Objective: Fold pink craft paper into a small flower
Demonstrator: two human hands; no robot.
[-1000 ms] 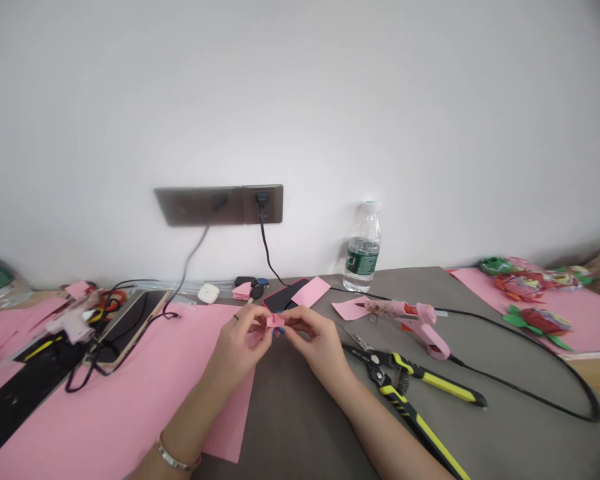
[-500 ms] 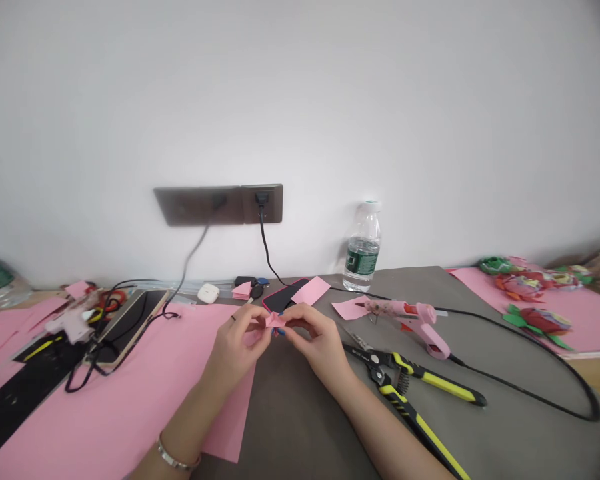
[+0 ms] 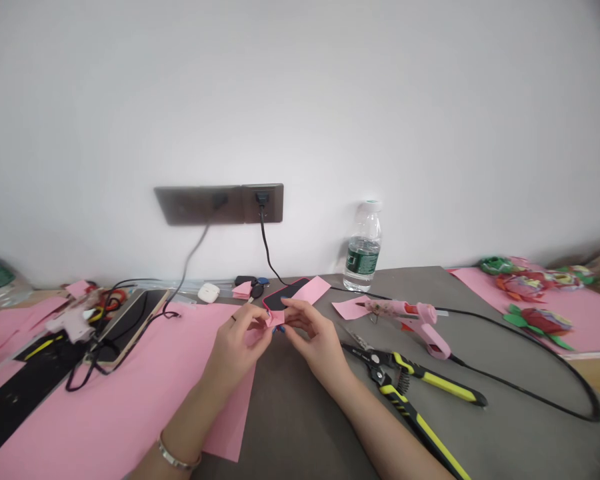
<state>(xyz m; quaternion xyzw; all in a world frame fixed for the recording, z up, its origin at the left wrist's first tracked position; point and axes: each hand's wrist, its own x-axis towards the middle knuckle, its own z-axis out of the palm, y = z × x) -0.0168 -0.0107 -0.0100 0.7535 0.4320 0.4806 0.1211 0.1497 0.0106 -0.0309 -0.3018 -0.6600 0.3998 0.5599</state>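
A small piece of pink paper [image 3: 277, 319] is pinched between the fingers of my left hand [image 3: 237, 343], above the grey table top. My right hand [image 3: 316, 340] has its thumb and fingertips on the right side of the same paper, with the index finger slightly raised from it. Part of the paper is hidden by my fingertips. Just beyond my hands lies a dark phone in a pink case [image 3: 283, 297], with a loose pink paper strip [image 3: 313, 289] across its right end.
Right of my hands lie yellow-and-black pliers [image 3: 380, 373] and a pink glue gun [image 3: 405, 313] with a trailing black cable. A water bottle [image 3: 363, 250] stands by the wall. Large pink paper [image 3: 145, 393] covers the left side. Paper flowers [image 3: 543, 320] lie at far right.
My right index finger has lifted a little off the paper. The pink paper shows a flatter, wider face. Both hands stay in nearly the same place.
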